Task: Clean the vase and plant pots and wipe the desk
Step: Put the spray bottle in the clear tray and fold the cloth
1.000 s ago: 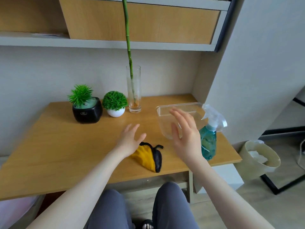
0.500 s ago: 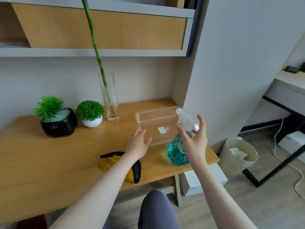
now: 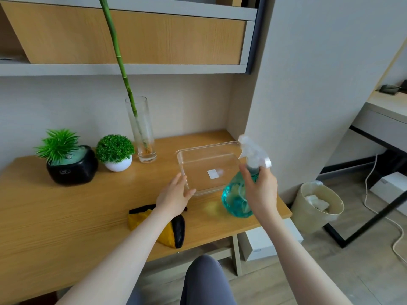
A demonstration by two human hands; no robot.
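Fingers [image 3: 246, 176] wrap spray bottle [image 3: 234, 198], partly hiding it.

a home study nook: wooden desk [image 3: 66, 216], wall shelves [image 3: 132, 69], waste bin [image 3: 308, 208].

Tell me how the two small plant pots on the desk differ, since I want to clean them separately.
The black pot is boxy and dark with rounded corners; the white pot is a smaller, smooth round bowl. The black pot holds a spiky, loose plant over a pale green top; the white pot carries a dense, rounded ball of foliage. The black pot stands further left. Both sit upright at the back of the desk, beside each other, untouched by either hand.
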